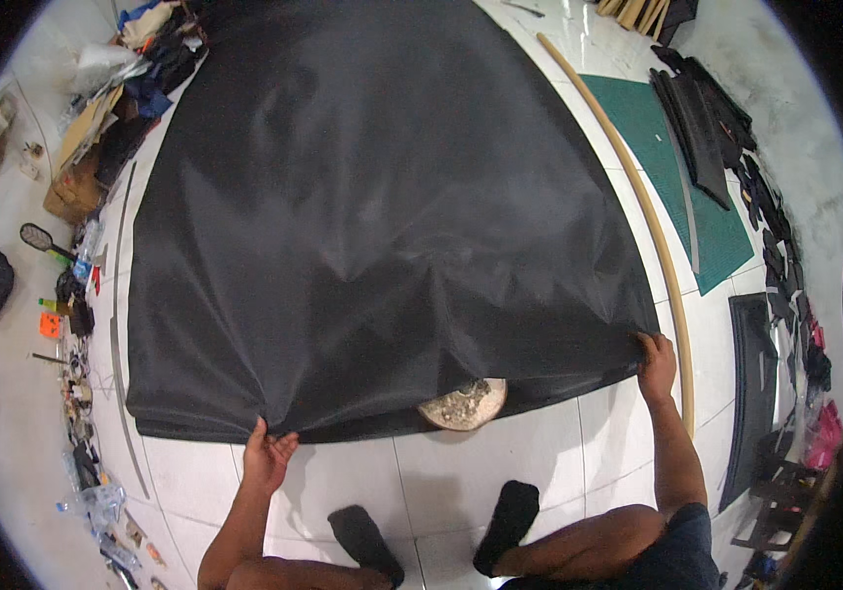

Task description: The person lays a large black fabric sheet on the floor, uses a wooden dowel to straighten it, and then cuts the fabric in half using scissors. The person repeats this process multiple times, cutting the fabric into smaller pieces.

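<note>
A wide sheet of black fabric [372, 226] lies spread over the tiled floor in front of me, with folds fanning out from its near edge. My left hand [266, 458] pinches that edge left of the middle, fingers closed on the cloth. At the near right corner, my right hand [656, 368] grips the same fabric, fingers curled round its edge. Between the hands a round, worn, pale disc-shaped weight [467, 405] sits at the edge, partly covered by the cloth. More black layers show beneath the top one.
A long tan pole [653, 216] lies along the fabric's right side. Beyond it are a green cutting mat [643, 147] and folded black material [751, 383]. A thin grey strip [119, 324] and clutter, with a cardboard box [75, 192], line the left. My feet in dark socks [510, 516] are close to the near edge.
</note>
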Action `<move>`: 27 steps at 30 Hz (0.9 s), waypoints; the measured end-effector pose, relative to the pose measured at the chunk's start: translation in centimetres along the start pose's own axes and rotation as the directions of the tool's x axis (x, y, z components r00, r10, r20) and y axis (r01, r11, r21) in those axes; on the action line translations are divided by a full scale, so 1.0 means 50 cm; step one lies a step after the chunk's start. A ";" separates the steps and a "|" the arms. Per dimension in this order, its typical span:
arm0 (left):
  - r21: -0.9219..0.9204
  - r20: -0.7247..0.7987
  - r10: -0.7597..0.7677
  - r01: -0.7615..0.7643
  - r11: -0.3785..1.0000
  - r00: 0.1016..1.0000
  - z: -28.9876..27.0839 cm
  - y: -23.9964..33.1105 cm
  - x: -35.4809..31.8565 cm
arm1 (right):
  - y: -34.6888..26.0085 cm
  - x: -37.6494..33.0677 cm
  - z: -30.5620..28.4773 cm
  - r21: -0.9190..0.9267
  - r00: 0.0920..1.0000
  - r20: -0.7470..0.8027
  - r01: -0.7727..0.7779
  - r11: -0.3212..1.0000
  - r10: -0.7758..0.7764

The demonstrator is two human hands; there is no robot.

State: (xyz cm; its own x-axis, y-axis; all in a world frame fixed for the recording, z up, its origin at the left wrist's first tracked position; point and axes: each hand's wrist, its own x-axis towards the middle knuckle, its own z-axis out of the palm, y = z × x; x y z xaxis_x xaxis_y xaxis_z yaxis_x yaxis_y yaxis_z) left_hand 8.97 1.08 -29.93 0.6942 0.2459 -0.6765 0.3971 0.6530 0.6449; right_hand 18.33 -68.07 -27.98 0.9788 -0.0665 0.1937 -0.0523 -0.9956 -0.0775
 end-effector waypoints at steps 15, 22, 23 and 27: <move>0.166 -0.390 0.299 -0.253 0.953 0.871 -0.134 -0.011 0.170 | 0.076 0.021 -0.013 -0.079 0.926 0.085 -0.361 0.929 0.367; 0.071 -0.142 0.037 -0.027 0.997 0.989 -0.093 -0.052 0.118 | -0.243 0.017 -0.061 0.240 0.967 0.221 0.071 0.968 -0.126; 0.091 -0.127 -0.029 0.041 0.995 0.992 -0.089 -0.063 0.110 | -0.381 0.005 -0.115 0.350 0.921 0.358 0.022 0.937 -0.155; -0.036 -0.008 -0.086 0.085 0.996 0.996 -0.104 -0.091 0.134 | -0.582 -0.038 -0.113 0.362 0.748 0.203 0.543 0.758 -0.633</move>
State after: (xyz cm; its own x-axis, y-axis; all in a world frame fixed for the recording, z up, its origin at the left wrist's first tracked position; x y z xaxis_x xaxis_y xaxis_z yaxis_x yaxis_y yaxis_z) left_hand 8.67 3.48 -39.24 0.6526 0.1949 -0.7322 0.4331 0.6969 0.5716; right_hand 16.86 -39.33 -20.58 0.8049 0.5934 -0.0045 0.5636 -0.7668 -0.3071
